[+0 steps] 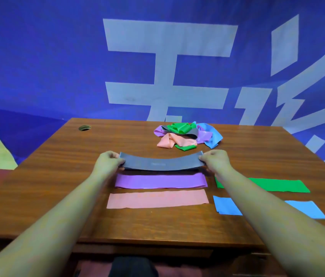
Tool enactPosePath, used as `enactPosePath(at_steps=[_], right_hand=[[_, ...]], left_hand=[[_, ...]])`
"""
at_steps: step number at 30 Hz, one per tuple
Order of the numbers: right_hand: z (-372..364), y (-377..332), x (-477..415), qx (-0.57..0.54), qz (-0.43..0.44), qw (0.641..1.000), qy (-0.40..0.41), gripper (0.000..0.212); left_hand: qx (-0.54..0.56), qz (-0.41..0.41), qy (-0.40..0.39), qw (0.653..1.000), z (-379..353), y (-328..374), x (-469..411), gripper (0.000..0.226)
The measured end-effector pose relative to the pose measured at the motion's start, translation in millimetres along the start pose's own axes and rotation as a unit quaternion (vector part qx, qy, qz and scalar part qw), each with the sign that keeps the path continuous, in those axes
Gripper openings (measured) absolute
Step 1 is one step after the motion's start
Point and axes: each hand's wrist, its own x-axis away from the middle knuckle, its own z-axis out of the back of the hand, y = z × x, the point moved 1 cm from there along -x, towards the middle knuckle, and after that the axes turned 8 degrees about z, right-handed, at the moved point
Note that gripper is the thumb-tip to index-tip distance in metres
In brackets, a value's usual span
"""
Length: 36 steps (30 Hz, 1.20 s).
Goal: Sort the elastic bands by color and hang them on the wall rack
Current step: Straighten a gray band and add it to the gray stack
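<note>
Behind the desk: blue banner (57, 56) with big white characters fills the backdrop. No wall rack in view, so hanging is not yet on.

Wooden desk (57, 196) carries everything.
- Desk's far edge, right of centre: pile of tangled bands (185, 134). Green, purple, pink, blue and grey are mixed and unsorted.
- Desk's near half: four bands laid flat. Green band (277, 185) and blue band (225, 205) sit toward the desk's right side. Purple band (160, 180) and pink band (157, 198) sit at the desk's centre, with pink nearest the front edge. The right forearm crosses green and blue and hides part of each.
- Mid-desk: grey band (161, 163), held taut end to end, apparently just off the desktop judging by the shadow under it. Left hand (107, 163) pinches its left end and right hand (216, 161) pinches its right end, fingers curled on the band.
- Desk's far left corner: small cable hole (84, 127).

Step in hand, my read: lay grey down as a new row in the desk's centre column. To do it well:
- Keep even tension so it lands flat with no twist.
- Lower both ends together.
- Set it parallel to the desk's front edge, with a strip of bare desktop between it and purple.
- Let go only once it lies flat, else it likely springs back and curls.
</note>
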Motion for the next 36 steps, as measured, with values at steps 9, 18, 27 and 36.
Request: enactPosePath(at_steps=[9, 18, 27, 36], right_hand=[[-34.4, 20.0, -39.6, 0.168, 0.091, 0.982, -0.012, 0.011], [-43.4, 41.0, -46.4, 0.243, 0.141, 0.96, -0.007, 0.013], [-37.4, 41.1, -48.1, 0.289, 0.189, 0.938, -0.018, 0.029], [-50.0, 9.0, -90.3, 0.284, 0.231, 0.93, -0.03, 0.032]], left_hand=[[-0.167, -0.032, 0.081, 0.982, -1.1, -16.2, -29.3, 0.008], [-0.151, -0.075, 0.096, 0.981, -10.6, -28.8, -38.7, 0.011], [-0.27, -0.158, 0.122, 0.942, -21.0, -25.3, -42.3, 0.028], [-0.259, -0.205, 0.021, 0.944, -92.9, 41.6, -62.5, 0.012]])
